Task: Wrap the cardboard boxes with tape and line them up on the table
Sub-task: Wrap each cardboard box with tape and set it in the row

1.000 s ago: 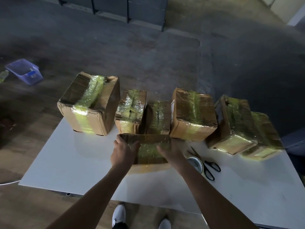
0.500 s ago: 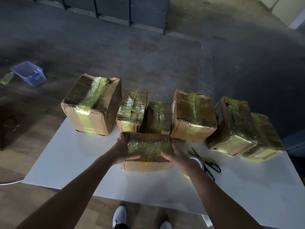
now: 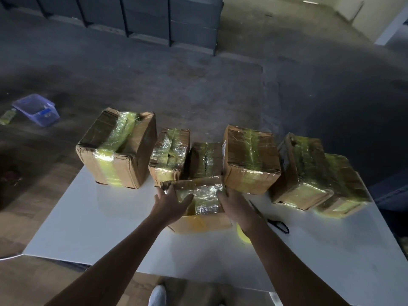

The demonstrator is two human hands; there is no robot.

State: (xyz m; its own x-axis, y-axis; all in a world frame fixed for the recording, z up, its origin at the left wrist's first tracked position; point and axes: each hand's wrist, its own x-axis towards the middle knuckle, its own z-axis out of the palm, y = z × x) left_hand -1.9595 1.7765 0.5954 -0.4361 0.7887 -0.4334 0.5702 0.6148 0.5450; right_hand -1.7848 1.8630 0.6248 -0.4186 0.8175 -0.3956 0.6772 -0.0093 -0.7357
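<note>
Six taped boxes formed a rough row [image 3: 249, 160] just behind the seventh box [image 3: 205, 195], itself already banded with tape. The left hand [image 3: 171, 204] gripped its left side and the right hand [image 3: 234, 206] its right, at the table [image 3: 88, 228]. Wrapping appeared complete, and only placing this box in line seemingly remained; roll [image 3: 242, 237] and scissors [image 3: 278, 225] lay just right of the box.

A dim warehouse-like packing space: rough grey concrete floor [image 3: 198, 85], dark metal cabinets [image 3: 150, 21] along the far wall, a blue plastic tub [image 3: 35, 110] on the floor, and tape-wrapped brown cardboard boxes [image 3: 249, 160] lined on a plain white surface [image 3: 99, 217].
</note>
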